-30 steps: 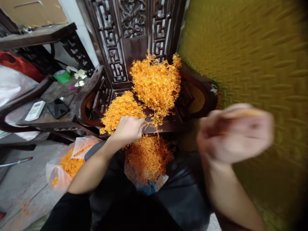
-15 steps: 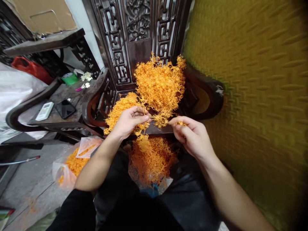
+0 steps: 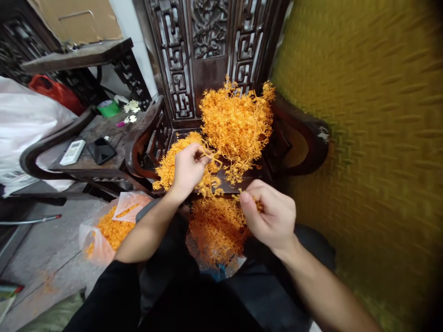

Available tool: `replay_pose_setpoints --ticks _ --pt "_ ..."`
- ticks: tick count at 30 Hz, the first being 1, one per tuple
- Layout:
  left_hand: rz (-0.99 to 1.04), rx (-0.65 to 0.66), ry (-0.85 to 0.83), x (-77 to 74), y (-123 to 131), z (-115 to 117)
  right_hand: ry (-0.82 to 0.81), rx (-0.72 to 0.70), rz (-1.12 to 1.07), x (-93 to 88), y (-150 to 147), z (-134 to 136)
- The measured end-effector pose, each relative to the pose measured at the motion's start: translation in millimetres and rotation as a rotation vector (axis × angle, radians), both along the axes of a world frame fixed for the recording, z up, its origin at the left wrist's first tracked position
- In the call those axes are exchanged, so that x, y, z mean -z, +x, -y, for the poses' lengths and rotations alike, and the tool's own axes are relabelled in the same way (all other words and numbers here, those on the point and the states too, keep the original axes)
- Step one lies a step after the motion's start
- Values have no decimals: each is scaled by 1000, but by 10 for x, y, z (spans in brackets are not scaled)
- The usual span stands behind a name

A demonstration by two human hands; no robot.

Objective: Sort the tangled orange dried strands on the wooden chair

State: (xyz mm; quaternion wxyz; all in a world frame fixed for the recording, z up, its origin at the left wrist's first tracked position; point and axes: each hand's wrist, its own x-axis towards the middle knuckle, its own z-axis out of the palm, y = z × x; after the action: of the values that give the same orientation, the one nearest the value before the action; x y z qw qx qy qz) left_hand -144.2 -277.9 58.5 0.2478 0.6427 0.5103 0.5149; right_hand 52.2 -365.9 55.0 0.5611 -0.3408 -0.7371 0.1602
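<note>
A large heap of orange dried sprigs (image 3: 238,124) rests on the dark carved wooden chair, with a smaller orange pile (image 3: 169,161) to its left. My left hand (image 3: 190,167) pinches a thin orange stem over the smaller pile. Lower right, my right hand (image 3: 269,213) is curled round small orange sprigs, bits of which show at its fingertips and in the palm. Between my legs lies a tangle of orange stems (image 3: 218,226) in a clear bag.
At left, a side table (image 3: 86,159) bears a phone (image 3: 101,151), a white remote (image 3: 72,152), green tape (image 3: 109,109) and small flowers. A plastic bag of orange bits (image 3: 116,226) lies on the floor. A yellow textured surface (image 3: 367,115) stands at right.
My hands have moved apart. The right one has come down toward me and closed more tightly; the left has turned, lifting a stem. The view has shifted slightly.
</note>
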Motion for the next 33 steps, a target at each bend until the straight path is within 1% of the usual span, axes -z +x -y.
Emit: replay_pose_setpoints --ticks 2,4,6,7,9,11,13,15,17,19,21,22,24,26,29,31,33 --pt "197 51 -92 -12 -43 -29 -192 40 -55 22 92 -37" --pt "335 115 -162 -22 -47 -17 -449 44 -78 80 175 -113" --pt "383 159 -186 -25 -21 20 -657 -2 -120 142 223 -173" --pt "383 175 -188 -21 0 41 -721 -36 -151 164 225 -186" --pt "353 183 -166 0 52 73 -781 -95 -197 175 179 -174" --pt "279 156 -90 35 114 94 -755 -118 -154 148 75 -131" --pt "190 123 9 67 175 108 -659 -110 -41 111 -47 -95" --pt "154 127 48 71 215 119 -558 -87 34 94 -137 -88" --pt "214 218 -11 42 218 128 -506 -51 13 103 -163 -111" --pt "305 382 -151 -6 183 136 -492 6 -55 122 -129 -148" --pt "351 560 -322 -43 127 145 -481 57 -98 136 -71 -182" --pt "348 629 -395 -52 100 150 -476 73 -104 141 -44 -194" --pt "280 705 -480 -55 56 162 -461 85 -98 149 -11 -210" --pt "147 705 -474 -55 33 170 -432 93 -78 165 -6 -216" --pt "-41 705 -383 -73 30 173 -374 95 -58 199 -36 -206" --pt "-78 761 -345 -90 39 171 -346 102 -57 207 -62 -186" --pt "-64 814 -348 -96 44 165 -345 120 -44 180 -66 -166"
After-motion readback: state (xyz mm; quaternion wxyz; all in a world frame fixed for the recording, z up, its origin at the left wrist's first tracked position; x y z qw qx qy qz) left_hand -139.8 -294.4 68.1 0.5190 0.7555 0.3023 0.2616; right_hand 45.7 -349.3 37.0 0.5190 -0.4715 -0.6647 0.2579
